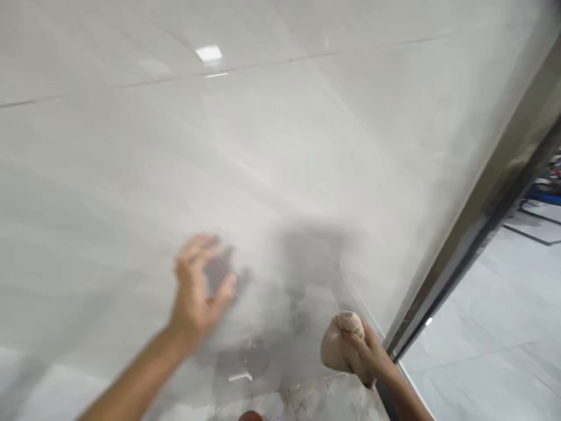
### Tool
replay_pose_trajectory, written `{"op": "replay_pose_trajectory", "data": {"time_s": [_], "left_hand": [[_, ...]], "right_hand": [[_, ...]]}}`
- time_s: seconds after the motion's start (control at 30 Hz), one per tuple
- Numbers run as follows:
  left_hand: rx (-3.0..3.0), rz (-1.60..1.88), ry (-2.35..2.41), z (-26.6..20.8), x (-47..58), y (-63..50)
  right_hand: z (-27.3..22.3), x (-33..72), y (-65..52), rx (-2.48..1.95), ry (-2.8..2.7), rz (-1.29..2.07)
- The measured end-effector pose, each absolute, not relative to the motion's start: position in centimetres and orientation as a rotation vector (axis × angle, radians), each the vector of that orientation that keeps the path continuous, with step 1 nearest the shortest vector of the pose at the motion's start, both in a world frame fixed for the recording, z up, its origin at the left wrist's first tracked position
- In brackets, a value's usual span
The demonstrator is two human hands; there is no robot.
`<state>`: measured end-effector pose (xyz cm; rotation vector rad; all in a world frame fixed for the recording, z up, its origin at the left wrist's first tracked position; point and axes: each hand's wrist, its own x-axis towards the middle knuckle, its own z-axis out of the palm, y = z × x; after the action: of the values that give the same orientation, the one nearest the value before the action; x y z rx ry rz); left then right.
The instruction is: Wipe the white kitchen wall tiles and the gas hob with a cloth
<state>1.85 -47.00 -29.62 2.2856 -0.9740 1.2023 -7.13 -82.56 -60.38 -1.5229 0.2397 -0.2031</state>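
Observation:
A bunched, pale beige cloth [335, 348] is gripped in my right hand [366, 354], low on the right near the foot of the door frame. The cloth lies against or very close to a glossy, light marbled tile wall [280, 146]. To the left, my left hand [199, 286] is raised near the same wall with thumb and fingers apart and nothing between them. It is slightly blurred, so I cannot tell whether its fingertips touch the tile. Both hands cast shadows or reflections on the shiny surface.
A metal door frame [473, 216] slants down the right side. Beyond it are a pale tiled floor [491, 310] and dark tubular legs [534, 225] under something blue. At the bottom runs a stained ledge or floor [315, 400], with a reddish-brown round object [250, 416] at the edge.

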Motion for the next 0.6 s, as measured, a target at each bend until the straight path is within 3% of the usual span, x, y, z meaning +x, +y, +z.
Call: {"op": "replay_pose_trajectory", "data": {"time_s": [0.13,0.23,0.43,0.6], "left_hand": [[2.174,0.209,-0.79,-42.3,-2.7,-50.4],[1.861,-0.235,-0.345,-47.1,-3.9,-51.5],[1.576,-0.562,-0.14,-48.9,-5.5,-51.3],[1.574,-0.455,-0.011,-49.2,-7.0,-50.6]], "right_hand": [[-59.8,-7.9,-80.1,-1.22,0.184,0.09],[-58.8,-8.2,-78.3,-1.199,0.08,0.181],[-58.6,-8.2,-73.8,-1.266,-0.042,0.317],[-56.0,-7.3,-70.0,-1.219,-0.099,0.423]]}}
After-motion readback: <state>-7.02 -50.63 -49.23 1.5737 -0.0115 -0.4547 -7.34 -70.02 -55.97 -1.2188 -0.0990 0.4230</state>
